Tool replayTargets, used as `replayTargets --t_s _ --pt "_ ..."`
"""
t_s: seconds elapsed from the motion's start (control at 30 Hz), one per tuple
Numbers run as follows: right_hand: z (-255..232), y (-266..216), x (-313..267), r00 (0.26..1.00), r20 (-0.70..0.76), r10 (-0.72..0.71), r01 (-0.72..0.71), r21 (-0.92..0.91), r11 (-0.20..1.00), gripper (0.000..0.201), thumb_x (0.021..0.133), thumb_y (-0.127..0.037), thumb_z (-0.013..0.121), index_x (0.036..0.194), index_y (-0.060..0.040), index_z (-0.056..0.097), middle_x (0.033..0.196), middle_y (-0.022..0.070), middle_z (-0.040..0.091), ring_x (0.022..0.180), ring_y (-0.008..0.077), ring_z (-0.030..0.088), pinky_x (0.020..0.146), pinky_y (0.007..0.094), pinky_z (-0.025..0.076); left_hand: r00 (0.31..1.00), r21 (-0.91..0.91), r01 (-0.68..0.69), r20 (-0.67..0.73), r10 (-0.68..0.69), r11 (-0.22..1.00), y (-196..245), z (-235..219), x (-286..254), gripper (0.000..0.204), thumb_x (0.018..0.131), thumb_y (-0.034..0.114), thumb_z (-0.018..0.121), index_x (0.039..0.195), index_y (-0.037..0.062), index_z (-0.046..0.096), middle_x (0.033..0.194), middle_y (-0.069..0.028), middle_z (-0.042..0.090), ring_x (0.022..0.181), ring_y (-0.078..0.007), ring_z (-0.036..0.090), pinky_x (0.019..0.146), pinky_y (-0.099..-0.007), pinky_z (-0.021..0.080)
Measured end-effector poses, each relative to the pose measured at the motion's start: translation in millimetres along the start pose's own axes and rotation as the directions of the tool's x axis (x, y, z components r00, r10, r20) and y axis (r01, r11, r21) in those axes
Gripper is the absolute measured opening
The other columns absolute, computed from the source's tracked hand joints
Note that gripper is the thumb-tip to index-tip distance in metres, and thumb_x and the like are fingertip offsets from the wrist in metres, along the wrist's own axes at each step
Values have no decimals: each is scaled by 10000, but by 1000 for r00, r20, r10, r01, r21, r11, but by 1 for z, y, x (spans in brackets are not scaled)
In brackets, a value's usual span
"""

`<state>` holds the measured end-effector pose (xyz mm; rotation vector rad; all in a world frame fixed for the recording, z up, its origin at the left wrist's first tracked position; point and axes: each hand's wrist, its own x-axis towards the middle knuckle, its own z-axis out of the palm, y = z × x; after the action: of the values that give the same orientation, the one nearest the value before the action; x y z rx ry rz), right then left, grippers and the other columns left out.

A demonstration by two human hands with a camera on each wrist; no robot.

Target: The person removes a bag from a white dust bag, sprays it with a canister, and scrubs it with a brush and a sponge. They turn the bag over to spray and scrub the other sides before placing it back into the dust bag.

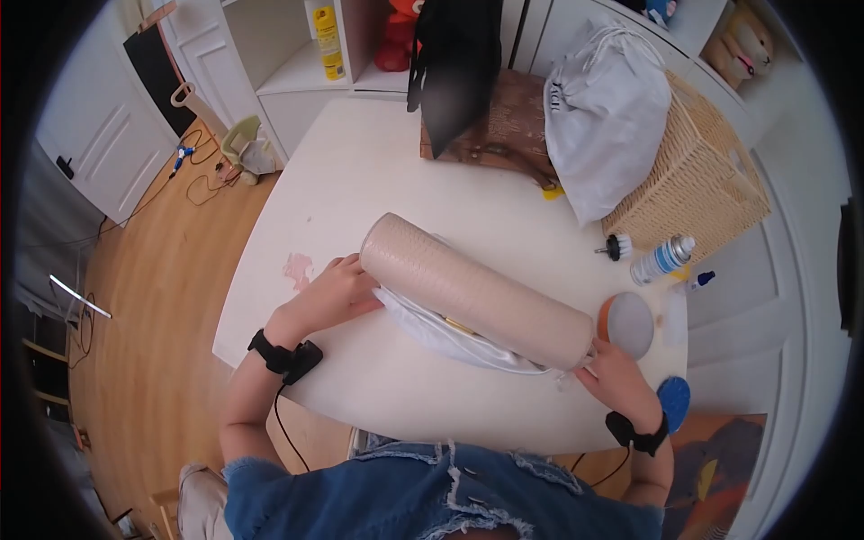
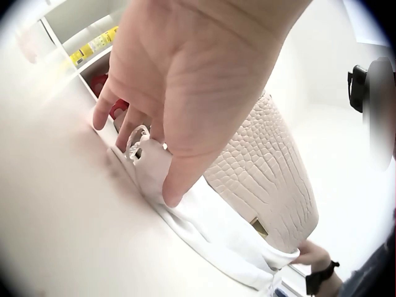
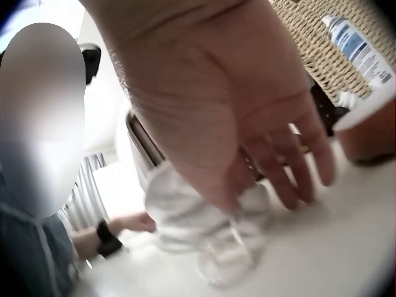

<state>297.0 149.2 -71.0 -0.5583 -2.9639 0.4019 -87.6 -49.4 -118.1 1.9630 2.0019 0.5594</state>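
Note:
A beige handbag (image 1: 477,288) with a crocodile-textured surface lies slantwise across the white table (image 1: 360,396). Along its near side shows a white cloth dust bag (image 1: 414,328), partly under it. My left hand (image 1: 328,301) pinches the cloth's edge at the left end; in the left wrist view its thumb presses on the white fabric (image 2: 204,210). At the right end my right hand (image 1: 625,382) grips the cloth between thumb and fingers, and a drawstring (image 3: 226,272) hangs below it in the right wrist view. A gold-coloured clasp (image 2: 258,228) shows on the handbag's face.
Toward the back stand a black bag (image 1: 459,72), a brown handbag (image 1: 504,117), another white drawstring bag (image 1: 603,117) and a wicker basket (image 1: 693,171). On the right lie a brush (image 1: 616,247), a spray can (image 1: 661,259), an orange-sided round object (image 1: 627,326) and a blue disc (image 1: 673,402).

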Motion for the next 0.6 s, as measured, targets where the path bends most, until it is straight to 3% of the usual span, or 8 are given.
replayTargets --t_s 0.1,0.17,0.3,0.4,0.47,0.53,0.57,0.6 --pt "-59 -32 4 987 104 124 -135 116 984 166 769 -70 668 874 51 625 948 127 602 938 293 585 744 406 492 1000 -12 -11 -21 11 1000 -7 8 1 232 746 114 710 967 47 681 1119 -132 599 1098 -319 524 938 -438 425" --pt "-80 -48 10 982 -180 64 -45 103 994 262 765 -64 678 990 55 611 972 138 595 902 322 599 747 424 488 999 -21 -28 -47 27 999 -6 10 3 232 740 106 710 961 44 682 1095 -138 607 1078 -314 539 929 -430 432" --pt "-65 -78 59 907 -390 -162 197 53 979 414 759 -66 690 1139 36 561 965 146 597 795 367 608 702 440 495 995 -40 -43 -97 39 998 3 9 7 220 729 67 705 941 15 678 1009 -146 631 1009 -324 578 890 -412 467" --pt "-43 -81 86 933 -235 -274 285 16 958 482 729 -117 726 1142 33 528 1012 162 608 752 412 610 662 449 497 998 -15 36 -57 -36 999 16 0 3 244 730 56 705 966 6 667 1035 -155 627 1015 -332 581 887 -411 477" --pt "-47 -81 98 989 139 52 -52 -3 999 605 680 -196 770 1193 8 521 1099 194 611 951 394 610 781 438 491 995 12 97 -12 -97 995 19 -5 -3 275 737 59 706 1002 7 656 1091 -162 616 1039 -334 577 895 -413 478" --pt "-48 -71 108 997 68 38 -42 57 997 514 669 -189 759 1083 9 528 987 190 628 873 377 631 723 452 490 966 -164 68 -237 -106 984 16 -7 -10 500 790 97 717 1251 18 540 1241 -159 558 1094 -297 571 904 -368 473" --pt "-47 -64 108 1000 0 25 -24 109 994 427 657 -183 748 973 11 536 875 186 644 795 359 651 664 467 490 968 -160 62 -230 -98 985 18 -8 -13 500 790 97 717 1251 18 540 1241 -159 558 1094 -297 571 904 -368 473" --pt "-45 -59 103 999 -7 31 -31 111 993 427 657 -183 748 973 11 536 875 186 644 795 359 651 664 467 490 935 -204 185 -266 -236 961 21 -10 -15 575 809 115 713 1320 28 465 1255 -157 549 1092 -278 575 898 -365 475"
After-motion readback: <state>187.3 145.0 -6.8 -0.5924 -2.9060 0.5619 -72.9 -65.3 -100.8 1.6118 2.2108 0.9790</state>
